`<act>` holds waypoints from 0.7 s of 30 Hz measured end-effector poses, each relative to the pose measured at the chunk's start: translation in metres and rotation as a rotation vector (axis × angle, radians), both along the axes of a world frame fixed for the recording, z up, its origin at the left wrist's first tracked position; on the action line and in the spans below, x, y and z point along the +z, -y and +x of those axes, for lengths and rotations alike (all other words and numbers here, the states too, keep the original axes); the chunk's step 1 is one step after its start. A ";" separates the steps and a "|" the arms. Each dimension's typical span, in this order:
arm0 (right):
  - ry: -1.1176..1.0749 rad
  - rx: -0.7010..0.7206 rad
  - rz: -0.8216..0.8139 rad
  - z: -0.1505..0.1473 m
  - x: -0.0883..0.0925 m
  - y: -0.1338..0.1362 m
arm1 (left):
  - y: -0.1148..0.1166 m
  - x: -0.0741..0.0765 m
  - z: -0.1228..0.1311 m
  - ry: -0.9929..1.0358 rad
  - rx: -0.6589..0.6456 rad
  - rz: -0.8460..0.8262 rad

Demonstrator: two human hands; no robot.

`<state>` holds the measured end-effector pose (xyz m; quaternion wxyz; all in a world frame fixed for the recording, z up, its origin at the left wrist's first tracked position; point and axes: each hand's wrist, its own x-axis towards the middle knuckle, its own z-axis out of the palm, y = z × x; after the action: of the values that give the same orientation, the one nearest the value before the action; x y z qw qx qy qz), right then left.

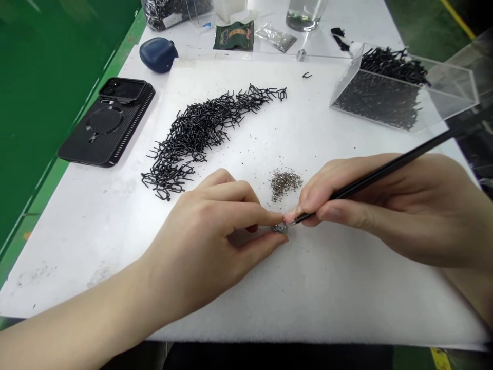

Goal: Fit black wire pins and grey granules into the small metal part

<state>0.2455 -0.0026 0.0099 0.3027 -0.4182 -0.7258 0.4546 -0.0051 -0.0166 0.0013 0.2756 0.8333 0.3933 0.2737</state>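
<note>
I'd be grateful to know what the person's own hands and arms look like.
The left hand and right hand are both ungloved, with no rings visible. The left forearm shows no sleeve, watch or bracelet; little of the right forearm is in view.

Tiny shiny metal part (pixel 280 227), kinda half hidden, pinched in the left fingers (pixel 256 215). Skinny black tool (pixel 385 169) sits slanted, silvery tip down, right at it.
</note>
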 end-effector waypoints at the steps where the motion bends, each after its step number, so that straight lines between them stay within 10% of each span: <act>1: 0.001 0.013 -0.014 -0.001 0.000 0.000 | 0.000 0.000 0.000 0.000 0.001 -0.004; 21: -0.033 0.136 0.044 0.003 -0.007 -0.002 | 0.002 0.001 0.000 0.001 0.004 -0.015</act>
<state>0.2483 -0.0009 0.0025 0.2921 -0.3538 -0.7573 0.4647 -0.0051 -0.0184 0.0021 0.2814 0.8303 0.3969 0.2716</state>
